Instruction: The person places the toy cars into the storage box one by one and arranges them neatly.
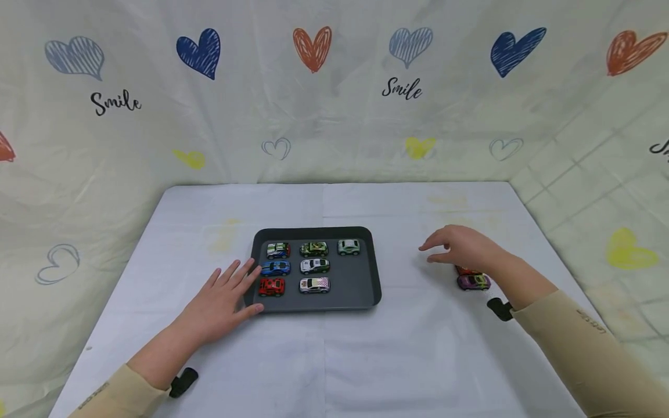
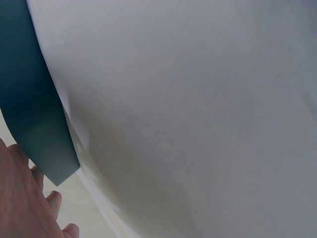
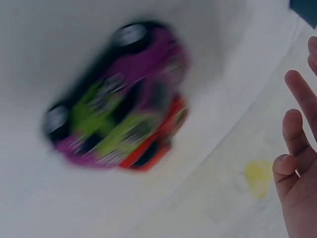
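Note:
A dark grey tray (image 1: 355, 287) lies on the white table with several toy cars in it. Its left column has a multicoloured car (image 1: 278, 251), a blue car (image 1: 275, 268) and a red car (image 1: 272, 287). My left hand (image 1: 222, 302) rests at the tray's left edge, fingers spread. Over the table to the right, my right hand (image 1: 462, 247) hovers with loosely bent fingers and nothing in them. Beneath its wrist are a purple-and-green car (image 1: 474, 283) and, partly hidden, an orange-red car (image 1: 465, 270). The right wrist view shows both cars, blurred.
Mid-tray stand a camouflage car (image 1: 313, 249), a white-and-green car (image 1: 315, 266) and a white-and-pink car (image 1: 314, 285). A pale green car (image 1: 348, 247) is at the tray's upper right. Behind the table hangs a cloth (image 1: 345, 116) printed with hearts.

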### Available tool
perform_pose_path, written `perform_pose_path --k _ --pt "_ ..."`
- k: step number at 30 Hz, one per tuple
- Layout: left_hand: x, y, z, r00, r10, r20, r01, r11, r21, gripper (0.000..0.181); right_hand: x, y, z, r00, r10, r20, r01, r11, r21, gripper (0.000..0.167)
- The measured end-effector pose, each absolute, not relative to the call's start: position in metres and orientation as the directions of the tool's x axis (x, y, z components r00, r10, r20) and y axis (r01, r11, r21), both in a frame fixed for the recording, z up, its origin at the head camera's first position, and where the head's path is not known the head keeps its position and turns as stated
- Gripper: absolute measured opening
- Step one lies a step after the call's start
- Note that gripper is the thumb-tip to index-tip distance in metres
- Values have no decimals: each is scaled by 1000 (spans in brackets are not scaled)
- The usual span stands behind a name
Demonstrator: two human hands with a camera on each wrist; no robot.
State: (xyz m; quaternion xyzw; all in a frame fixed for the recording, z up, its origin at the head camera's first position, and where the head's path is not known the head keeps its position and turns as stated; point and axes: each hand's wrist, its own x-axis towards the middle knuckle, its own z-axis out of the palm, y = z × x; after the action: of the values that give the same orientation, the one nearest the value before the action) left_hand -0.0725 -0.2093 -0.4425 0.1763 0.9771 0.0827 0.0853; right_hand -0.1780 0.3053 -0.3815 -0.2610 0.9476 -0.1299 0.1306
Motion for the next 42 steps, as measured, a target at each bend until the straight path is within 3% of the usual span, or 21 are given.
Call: perform_pose_path --k 13,25,42 --pt "-74 -210 -442 -923 357 -143 330 926 183 85 -157 376 -381 -885 -401 -238 -318 892 -321 31" --pt "-73 -209 -441 -924 352 -146 324 928 185 85 -162 392 -394 -882 -353 -313 -241 907 -345 28" --pt "-73 -210 -442 -926 348 -149 317 928 196 85 -165 393 -410 -892 -341 -298 -233 910 -343 28"
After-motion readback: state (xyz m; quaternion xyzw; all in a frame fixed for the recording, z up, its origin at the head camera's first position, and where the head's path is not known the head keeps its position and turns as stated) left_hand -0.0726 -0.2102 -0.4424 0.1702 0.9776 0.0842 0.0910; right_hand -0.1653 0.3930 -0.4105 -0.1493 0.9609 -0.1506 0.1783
